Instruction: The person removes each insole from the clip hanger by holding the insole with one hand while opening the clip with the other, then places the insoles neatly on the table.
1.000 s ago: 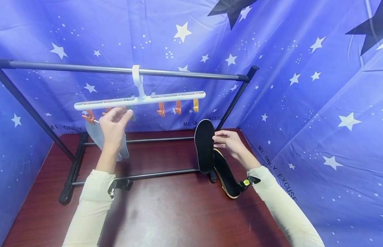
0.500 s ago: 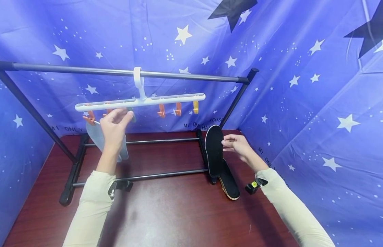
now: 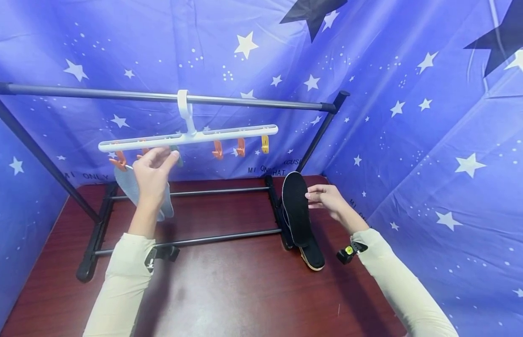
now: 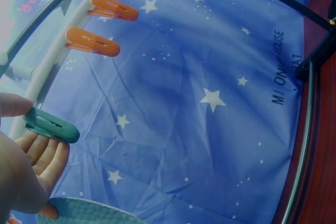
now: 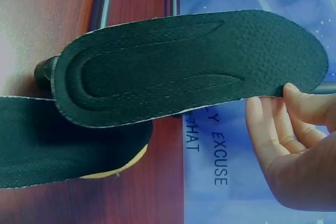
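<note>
My left hand (image 3: 151,175) is raised to the left half of a white clip hanger (image 3: 227,135). Between its thumb and fingers it pinches a green clip (image 4: 55,125) that hangs from the hanger bar. On the right, my right hand (image 3: 326,201) holds a black shoe insole (image 3: 296,206) by its side edge, thumb on the face and fingers behind. The insole stands nearly upright in the air. Below and partly behind it, a second black insole (image 3: 315,260) with a yellowish edge lies on the table. Pale blue-grey insoles (image 3: 126,185) hang at the hanger's left end, partly hidden by my left hand.
The hanger hooks over the top bar (image 3: 261,100) of a dark metal rack. Orange clips (image 3: 217,150) and a yellow clip (image 3: 265,144) hang along its right half. The rack's lower rails (image 3: 232,237) cross the red-brown table (image 3: 227,290). A starry blue curtain (image 3: 413,154) encloses the space.
My right hand has moved right and slightly down with the black insole, which now overlaps more of the one on the table. My left hand stays at the green clip.
</note>
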{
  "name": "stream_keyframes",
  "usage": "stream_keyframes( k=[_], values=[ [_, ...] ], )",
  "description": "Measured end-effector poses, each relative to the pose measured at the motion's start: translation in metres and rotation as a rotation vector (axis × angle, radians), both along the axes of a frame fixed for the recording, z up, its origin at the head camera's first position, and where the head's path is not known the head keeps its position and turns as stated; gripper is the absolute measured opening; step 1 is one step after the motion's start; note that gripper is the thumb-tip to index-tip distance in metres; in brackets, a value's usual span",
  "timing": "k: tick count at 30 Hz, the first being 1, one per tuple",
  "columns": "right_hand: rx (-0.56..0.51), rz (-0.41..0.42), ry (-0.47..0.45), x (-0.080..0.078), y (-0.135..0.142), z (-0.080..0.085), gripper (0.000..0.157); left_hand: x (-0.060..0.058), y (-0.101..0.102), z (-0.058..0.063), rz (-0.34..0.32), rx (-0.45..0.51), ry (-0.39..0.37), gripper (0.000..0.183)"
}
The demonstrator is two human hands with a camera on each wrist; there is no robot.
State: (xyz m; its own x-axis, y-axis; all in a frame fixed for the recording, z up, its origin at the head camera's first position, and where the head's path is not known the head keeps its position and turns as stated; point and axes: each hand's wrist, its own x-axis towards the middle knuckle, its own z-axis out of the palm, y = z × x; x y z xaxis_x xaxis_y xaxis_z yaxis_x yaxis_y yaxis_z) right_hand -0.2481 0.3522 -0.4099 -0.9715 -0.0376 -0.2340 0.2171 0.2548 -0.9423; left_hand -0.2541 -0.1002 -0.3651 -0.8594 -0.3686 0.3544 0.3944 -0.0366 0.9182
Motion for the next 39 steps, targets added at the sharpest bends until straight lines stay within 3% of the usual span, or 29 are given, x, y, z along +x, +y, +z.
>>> stream_keyframes(
  k=[9,26,39],
  values=[
    [0.044,-0.022,-0.102,0.005,0.011,-0.003,0.027,-0.002,0.000,-0.002,0.000,0.011,0.008,0.028],
    [0.071,-0.007,-0.195,0.003,0.030,-0.026,0.016,-0.004,0.000,-0.002,-0.009,0.017,0.002,0.028],
    [0.126,0.012,-0.225,-0.002,0.027,-0.037,0.029,-0.006,0.001,-0.002,-0.005,0.039,0.014,0.026]
  ],
)
